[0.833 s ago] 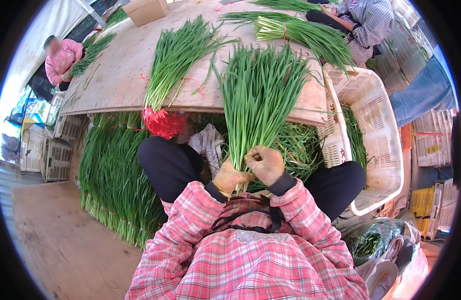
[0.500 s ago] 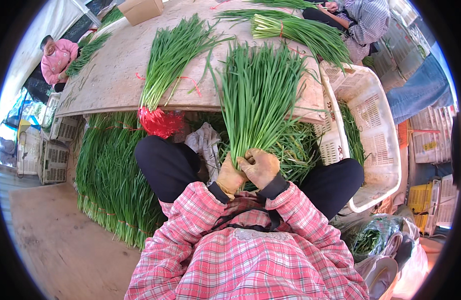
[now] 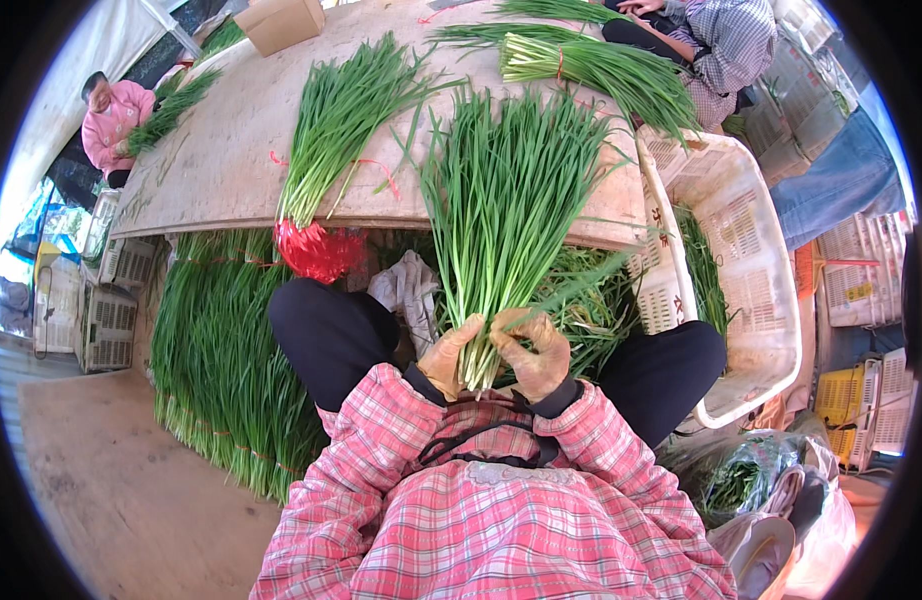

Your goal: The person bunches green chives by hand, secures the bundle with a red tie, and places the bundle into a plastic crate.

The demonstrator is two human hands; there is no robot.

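Both my hands wear tan, soiled gloves. My left hand is closed round the pale lower stems of a bunch of garlic chives, whose green leaves fan out over the board's front edge. Against the right side of the stems, my right hand has its fingers pinched together. A blurred loose chive leaf sticks out from that hand to the right; the fingers partly hide its near end. On the board lies another bunch of chives, with red ties beside it.
The wooden board lies ahead of my knees. Red tie strands hang at its edge. Stacked chives stand at left, loose leaves below the board. A white plastic crate stands at right. Two co-workers sit across, one in pink.
My right hand has shifted slightly right, away from my left, and a leaf now trails from it. The bunch has tilted a little left, and its pale stem ends now show between my hands.
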